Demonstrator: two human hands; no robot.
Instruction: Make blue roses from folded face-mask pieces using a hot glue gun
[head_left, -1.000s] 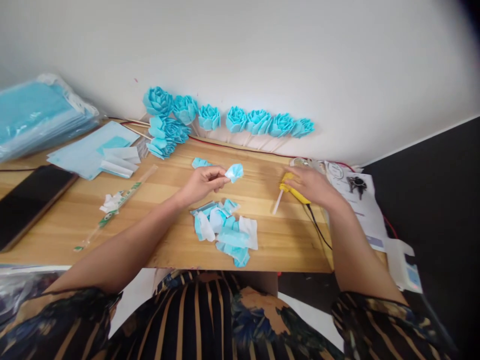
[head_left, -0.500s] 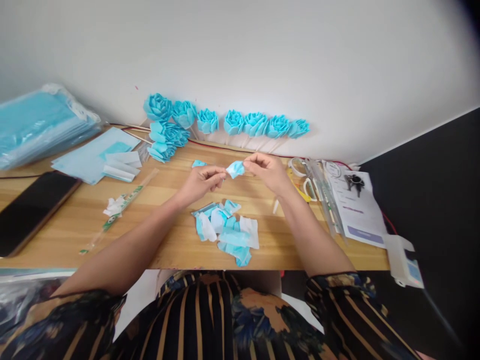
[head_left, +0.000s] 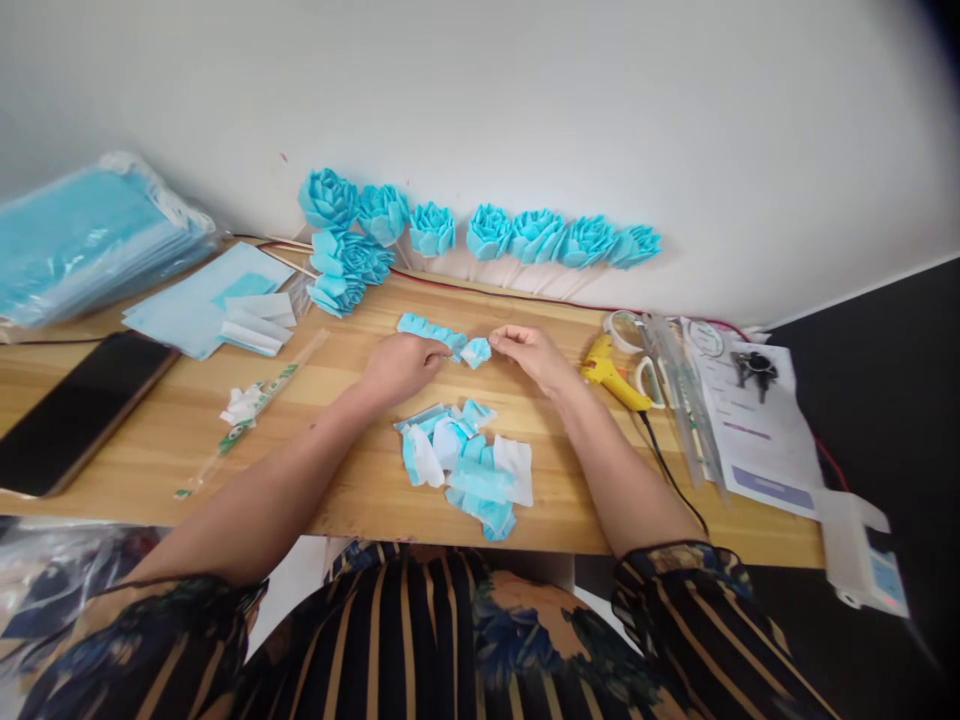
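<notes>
A small blue-and-white fabric petal (head_left: 476, 352) is at the right end of a short row of blue petals (head_left: 424, 326) on the wooden table. My right hand (head_left: 534, 358) pinches the petal's right edge between thumb and fingertips. My left hand (head_left: 403, 370) is closed, back upward, its fingertips beside the row and just left of the petal; what they hold, if anything, is hidden. Nearer to me lies a loose pile of cut blue and white fabric pieces (head_left: 469, 465).
Several blue fabric flowers (head_left: 538, 236) on sticks lean along the wall. At left are packed blue sheets (head_left: 82, 235), a phone (head_left: 79, 410) and a clear plastic wrapper (head_left: 255, 412). A yellow glue gun (head_left: 616, 376), scissors (head_left: 649, 382), papers (head_left: 750, 430) and keys (head_left: 756, 372) lie at right.
Both hands have come down to the table with the petal, which was held up between them and now sits by the row. The row and the glue gun show more fully.
</notes>
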